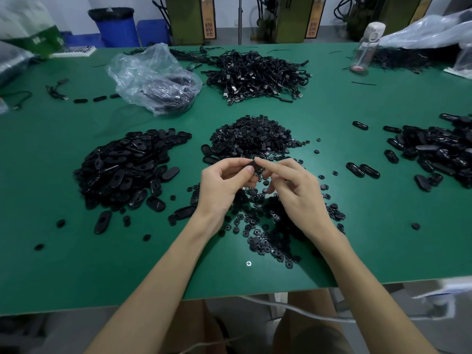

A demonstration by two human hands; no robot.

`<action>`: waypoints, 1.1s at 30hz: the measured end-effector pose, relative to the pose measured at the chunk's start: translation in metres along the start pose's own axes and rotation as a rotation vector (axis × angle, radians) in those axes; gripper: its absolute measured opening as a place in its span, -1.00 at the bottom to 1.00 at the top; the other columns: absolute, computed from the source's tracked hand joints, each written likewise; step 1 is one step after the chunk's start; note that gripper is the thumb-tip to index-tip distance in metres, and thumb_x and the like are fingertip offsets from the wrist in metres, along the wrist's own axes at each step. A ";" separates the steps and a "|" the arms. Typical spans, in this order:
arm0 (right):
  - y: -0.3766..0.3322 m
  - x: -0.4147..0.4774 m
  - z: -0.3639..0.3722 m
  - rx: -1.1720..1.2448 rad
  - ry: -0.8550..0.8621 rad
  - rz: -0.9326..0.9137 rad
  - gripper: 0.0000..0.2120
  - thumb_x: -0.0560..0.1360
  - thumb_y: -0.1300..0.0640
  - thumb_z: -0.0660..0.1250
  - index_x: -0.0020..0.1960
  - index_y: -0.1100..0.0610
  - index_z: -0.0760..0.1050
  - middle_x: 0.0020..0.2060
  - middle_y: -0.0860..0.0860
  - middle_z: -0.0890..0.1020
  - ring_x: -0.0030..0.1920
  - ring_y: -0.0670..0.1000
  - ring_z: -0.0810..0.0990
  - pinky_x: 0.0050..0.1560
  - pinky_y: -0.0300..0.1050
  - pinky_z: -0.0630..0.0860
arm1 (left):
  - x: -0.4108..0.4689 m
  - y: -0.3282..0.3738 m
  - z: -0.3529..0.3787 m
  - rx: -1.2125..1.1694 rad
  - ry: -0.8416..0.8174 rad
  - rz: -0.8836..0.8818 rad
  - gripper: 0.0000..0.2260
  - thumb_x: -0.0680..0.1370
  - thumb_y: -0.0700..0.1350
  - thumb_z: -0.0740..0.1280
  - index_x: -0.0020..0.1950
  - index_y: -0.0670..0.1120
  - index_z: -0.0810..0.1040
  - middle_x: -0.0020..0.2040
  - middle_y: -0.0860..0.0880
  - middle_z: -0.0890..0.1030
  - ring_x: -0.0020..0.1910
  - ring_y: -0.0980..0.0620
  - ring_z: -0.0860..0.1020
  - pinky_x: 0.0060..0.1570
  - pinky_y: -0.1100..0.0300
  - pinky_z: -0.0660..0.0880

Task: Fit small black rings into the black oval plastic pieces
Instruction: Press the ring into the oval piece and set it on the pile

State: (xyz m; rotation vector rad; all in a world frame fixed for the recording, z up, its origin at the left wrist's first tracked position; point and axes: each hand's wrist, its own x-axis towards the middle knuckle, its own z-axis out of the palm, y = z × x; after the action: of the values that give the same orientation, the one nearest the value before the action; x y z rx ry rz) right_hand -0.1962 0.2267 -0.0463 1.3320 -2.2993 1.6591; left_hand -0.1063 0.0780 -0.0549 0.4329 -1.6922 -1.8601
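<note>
Starting far left: noting big heap of oval pieces (122, 167) lying on green table (76, 264), strays spilling toward near edge. Behind it, spotting crumpled plastic bag (153, 77) with dark stuff inside, then tangle of cables (255, 75) further back.

Moving to centre: seeing mound of small rings (252, 136) just beyond the hands, plus loose scatter of rings (268, 233) spreading under and in front of the wrists. Catching left hand (222, 185) raised above the table, fingers curled, pinching one oval piece (254, 165) by its left end between thumb and forefinger. Finding right hand (293, 190) meeting it from the other side, thumb and fingertip closing narrow on that same piece's right end. Probably pressing a ring in, but not managing to make out any ring between the fingers; too small or hidden.

Continuing right: logging second heap of oval pieces (439, 152) near right edge, a few singles lying apart from it toward centre. Noting clear bottle (367, 47) standing far back right.

Judging progress: looking like mid-fit on one piece, one cycle among very many. Not being able to tell finished heap from waiting heap at this sharpness. Either way, reckoning plenty left to do, going by size of ring mound and both heaps.
</note>
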 end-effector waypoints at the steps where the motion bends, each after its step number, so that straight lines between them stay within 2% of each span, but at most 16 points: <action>1: -0.001 0.000 0.000 0.023 0.013 0.020 -0.56 0.67 0.33 0.22 0.37 -0.07 0.61 -0.01 -0.05 0.61 -0.17 -0.01 0.64 -0.16 -0.21 0.52 | 0.000 0.000 0.000 0.004 0.001 -0.002 -0.87 0.58 -0.24 0.48 0.11 -0.14 0.70 -0.13 -0.14 0.75 -0.13 -0.09 0.74 -0.06 0.17 0.64; 3: -0.002 0.001 -0.001 0.064 0.038 0.085 -0.62 0.68 0.25 0.27 0.40 -0.07 0.58 0.00 -0.05 0.62 -0.14 0.01 0.66 -0.14 -0.08 0.56 | 0.000 0.000 0.001 0.004 -0.015 -0.003 -0.87 0.57 -0.26 0.48 0.11 -0.17 0.69 -0.14 -0.15 0.75 -0.16 -0.07 0.73 -0.08 0.17 0.64; 5: -0.002 0.001 -0.002 0.088 0.045 0.142 -0.72 0.66 0.17 0.34 0.33 -0.02 0.62 0.00 -0.06 0.67 -0.10 0.07 0.67 -0.10 0.04 0.61 | -0.001 0.001 0.001 0.019 -0.062 0.004 -0.87 0.57 -0.28 0.48 0.11 -0.20 0.69 -0.16 -0.15 0.74 -0.20 -0.04 0.72 -0.10 0.20 0.64; 9: -0.001 0.000 -0.005 0.135 0.058 0.189 -0.90 0.62 0.18 0.41 0.09 0.07 0.68 -0.19 -0.06 0.72 -0.17 -0.02 0.69 -0.17 -0.04 0.60 | -0.004 0.003 0.004 0.069 -0.130 0.028 -0.87 0.55 -0.30 0.49 0.10 -0.22 0.68 -0.14 -0.14 0.75 -0.21 -0.02 0.72 -0.12 0.22 0.63; 14: -0.002 -0.001 -0.005 0.150 0.062 0.214 -0.95 0.60 0.16 0.44 0.03 0.09 0.67 -0.21 -0.02 0.72 -0.16 0.07 0.69 -0.12 0.09 0.63 | -0.005 0.004 0.004 0.091 -0.143 0.039 -0.85 0.55 -0.30 0.49 0.11 -0.23 0.68 -0.12 -0.12 0.76 -0.18 -0.01 0.73 -0.12 0.22 0.63; 20: -0.003 -0.002 -0.006 0.197 0.061 0.210 -0.95 0.58 0.20 0.46 -0.02 0.07 0.67 -0.33 -0.04 0.68 -0.32 -0.04 0.62 -0.24 -0.15 0.58 | -0.006 0.005 0.003 0.116 -0.148 0.046 -0.85 0.55 -0.29 0.49 0.11 -0.22 0.68 -0.13 -0.12 0.75 -0.19 -0.01 0.72 -0.11 0.21 0.63; 25: -0.003 -0.002 -0.006 0.208 0.057 0.212 -0.95 0.58 0.20 0.47 -0.01 0.07 0.68 -0.31 -0.01 0.69 -0.31 -0.04 0.64 -0.23 -0.18 0.58 | -0.007 0.005 0.004 0.123 -0.149 0.043 -0.85 0.55 -0.29 0.50 0.11 -0.21 0.68 -0.11 -0.12 0.75 -0.18 -0.01 0.72 -0.11 0.20 0.64; 28: -0.003 -0.002 -0.007 0.211 0.054 0.212 -0.96 0.58 0.19 0.47 -0.01 0.07 0.68 -0.31 0.00 0.69 -0.31 -0.01 0.64 -0.23 -0.13 0.61 | -0.007 0.005 0.004 0.121 -0.148 0.042 -0.86 0.55 -0.28 0.50 0.11 -0.21 0.69 -0.12 -0.12 0.75 -0.19 -0.01 0.72 -0.12 0.20 0.64; 33: -0.002 -0.002 -0.007 0.197 0.048 0.208 -0.96 0.57 0.18 0.47 -0.01 0.06 0.68 -0.31 -0.02 0.70 -0.32 -0.03 0.65 -0.24 -0.20 0.59 | -0.007 0.006 0.004 0.131 -0.151 0.039 -0.86 0.55 -0.27 0.50 0.10 -0.20 0.68 -0.13 -0.10 0.75 -0.19 0.00 0.72 -0.11 0.22 0.63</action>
State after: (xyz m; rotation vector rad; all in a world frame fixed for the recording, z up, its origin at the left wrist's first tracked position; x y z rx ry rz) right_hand -0.1966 0.2336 -0.0426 1.0966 -2.3702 2.0018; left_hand -0.1021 0.0849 -0.0499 0.3157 -1.9164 -1.7995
